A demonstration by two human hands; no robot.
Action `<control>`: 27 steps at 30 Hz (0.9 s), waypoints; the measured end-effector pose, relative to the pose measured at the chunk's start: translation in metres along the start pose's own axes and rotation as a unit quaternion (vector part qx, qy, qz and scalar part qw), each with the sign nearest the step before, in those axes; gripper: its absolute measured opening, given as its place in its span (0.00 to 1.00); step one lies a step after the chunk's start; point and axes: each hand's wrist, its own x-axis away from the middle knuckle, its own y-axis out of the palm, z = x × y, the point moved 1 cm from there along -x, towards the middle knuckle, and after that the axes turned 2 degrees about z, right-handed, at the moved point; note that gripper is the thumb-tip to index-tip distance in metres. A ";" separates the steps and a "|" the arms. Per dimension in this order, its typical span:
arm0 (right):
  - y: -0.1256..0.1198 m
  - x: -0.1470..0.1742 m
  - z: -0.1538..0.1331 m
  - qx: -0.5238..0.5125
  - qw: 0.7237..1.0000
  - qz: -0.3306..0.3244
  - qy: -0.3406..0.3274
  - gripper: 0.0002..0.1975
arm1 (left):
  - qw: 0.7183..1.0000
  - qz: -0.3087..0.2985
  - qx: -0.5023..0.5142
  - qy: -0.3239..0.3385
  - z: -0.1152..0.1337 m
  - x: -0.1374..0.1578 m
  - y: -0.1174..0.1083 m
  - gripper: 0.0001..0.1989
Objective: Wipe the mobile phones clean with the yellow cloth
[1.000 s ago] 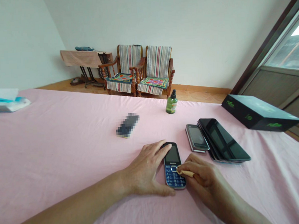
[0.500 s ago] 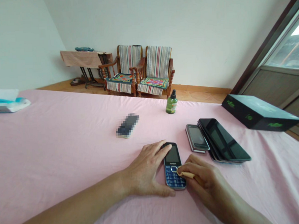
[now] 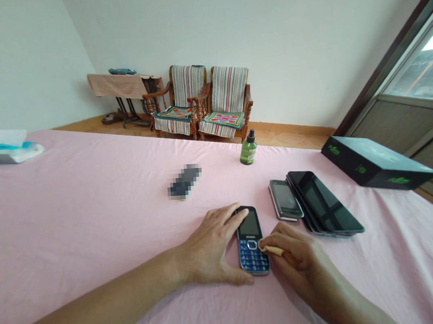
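Observation:
A blue and black keypad phone (image 3: 254,257) lies face up on the pink cloth (image 3: 94,203). My left hand (image 3: 214,245) grips it from the left, fingers on its top end and thumb by its lower end. Pinched in my right hand (image 3: 295,255) is a small folded yellow cloth (image 3: 272,250), touching the keypad's right side near the centre button. Parts of the yellow cloth are hidden by my fingers.
To the right lie a grey phone stack (image 3: 286,199) and stacked black tablets (image 3: 323,202). Behind stand a green spray bottle (image 3: 248,150) and a black box (image 3: 378,164). A blurred-out phone (image 3: 184,182) lies left of centre; a tissue pack (image 3: 10,150) sits far left.
My right hand has shifted the yellow cloth slightly right, from beside the centre button toward the phone's right edge. My left hand and the phone have stayed put.

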 end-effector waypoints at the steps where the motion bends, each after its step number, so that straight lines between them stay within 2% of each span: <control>1: 0.001 -0.001 0.000 0.002 1.000 0.005 0.002 0.13 | 1.000 0.002 0.002 0.001 0.000 0.000 0.000 0.55; 10: 0.005 -0.006 -0.001 0.017 1.000 0.014 -0.006 0.13 | 1.000 -0.004 -0.013 -0.002 -0.001 0.000 0.001 0.56; 14: 0.006 -0.003 -0.002 0.018 1.000 0.005 0.012 0.12 | 1.000 -0.003 -0.010 0.000 -0.001 0.000 0.001 0.56; 20: 0.006 -0.006 0.003 0.001 0.999 0.029 -0.012 0.13 | 1.000 0.003 0.003 -0.003 0.000 0.000 0.001 0.55; 27: 0.003 -0.003 -0.004 -0.007 1.000 -0.003 0.025 0.11 | 1.000 0.002 -0.009 0.002 -0.001 0.000 0.001 0.55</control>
